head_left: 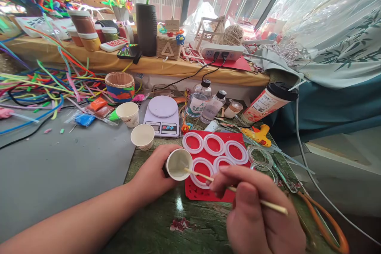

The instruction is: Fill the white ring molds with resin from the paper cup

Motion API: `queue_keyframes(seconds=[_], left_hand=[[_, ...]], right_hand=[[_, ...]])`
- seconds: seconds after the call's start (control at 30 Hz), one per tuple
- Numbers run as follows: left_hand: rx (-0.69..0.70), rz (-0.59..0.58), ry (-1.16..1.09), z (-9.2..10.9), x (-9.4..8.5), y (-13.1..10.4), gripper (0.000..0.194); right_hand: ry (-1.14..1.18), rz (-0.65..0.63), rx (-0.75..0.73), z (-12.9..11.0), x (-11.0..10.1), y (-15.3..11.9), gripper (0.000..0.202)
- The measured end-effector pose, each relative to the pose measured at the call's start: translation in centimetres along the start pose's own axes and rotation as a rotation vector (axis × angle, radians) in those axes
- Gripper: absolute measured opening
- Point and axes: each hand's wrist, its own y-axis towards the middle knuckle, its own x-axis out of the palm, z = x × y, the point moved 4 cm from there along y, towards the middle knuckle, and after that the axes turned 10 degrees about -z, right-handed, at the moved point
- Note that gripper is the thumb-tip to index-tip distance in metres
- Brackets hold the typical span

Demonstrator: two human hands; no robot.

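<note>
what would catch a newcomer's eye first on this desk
Probably the bright red sheet with its pale ring molds, on the dark green surface just beyond the hands. Right beside it, the left hand holds a paper cup while the right hand holds a thin stick with its tip in the cup. Next might be the tangle of colorful pipe cleaners at the far left.

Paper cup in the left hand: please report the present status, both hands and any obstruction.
Left hand holding paper cup, mouth facing camera. Right hand gripping thin stick, tip in cup's mouth. Right hand partly hiding pale rings on red sheet.
</note>
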Motion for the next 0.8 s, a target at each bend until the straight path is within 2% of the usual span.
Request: queue_keyframes(seconds=[0.33,0.47,0.57,0.7,0.8], left_hand=[[0.000,0.021,-0.004,-0.31,-0.05,0.10,0.052],[0.012,0.021,0.003,-0.19,-0.06,0.16,0.051],[0.017,0.030,0.007,-0.17,-0.09,0.12,0.049],[0.020,0.024,0.013,-0.26,0.00,0.03,0.052],[0.009,0.026,-0.001,-0.32,0.01,0.00,0.052]], right_hand=[[0.074,-0.053,-0.016,0.52,0.03,0.32,0.026],[0.033,0.081,-0.013,0.53,-0.42,0.40,0.025],[0.058,-0.006,-0.015,0.63,0.02,0.52,0.025],[0.080,0.063,-0.009,0.74,-0.20,0.40,0.026],[0.143,-0.005,0.027,0.91,-0.01,0.48,0.027]])
